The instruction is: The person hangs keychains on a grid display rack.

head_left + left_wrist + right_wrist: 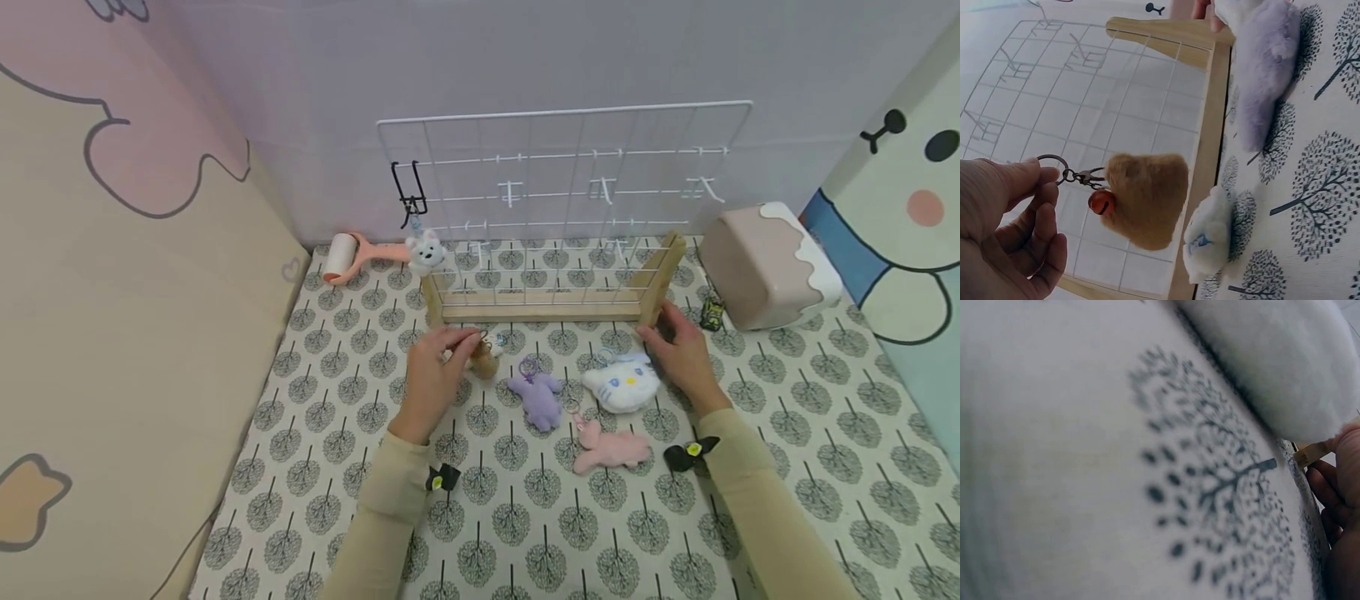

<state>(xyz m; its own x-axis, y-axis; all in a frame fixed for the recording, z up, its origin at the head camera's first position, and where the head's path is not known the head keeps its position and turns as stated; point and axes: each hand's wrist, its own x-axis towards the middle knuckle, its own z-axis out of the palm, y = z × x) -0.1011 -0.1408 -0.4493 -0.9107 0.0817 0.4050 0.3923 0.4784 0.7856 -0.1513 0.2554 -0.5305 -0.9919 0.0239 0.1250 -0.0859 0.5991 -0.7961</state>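
Here the left hand (429, 379) pinches the brown plush keychain (1147, 199), purple plush (537, 398) alongside.

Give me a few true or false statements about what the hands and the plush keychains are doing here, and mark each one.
1. The left hand pinches the ring of a brown plush keychain. True.
2. The right hand holds the purple plush. False: it rests at the wooden stand, and the purple plush lies on the mat.
3. A small white plush hangs from a black hook on the wire grid. True.
4. The pink plush hangs on the grid. False: it lies on the mat.
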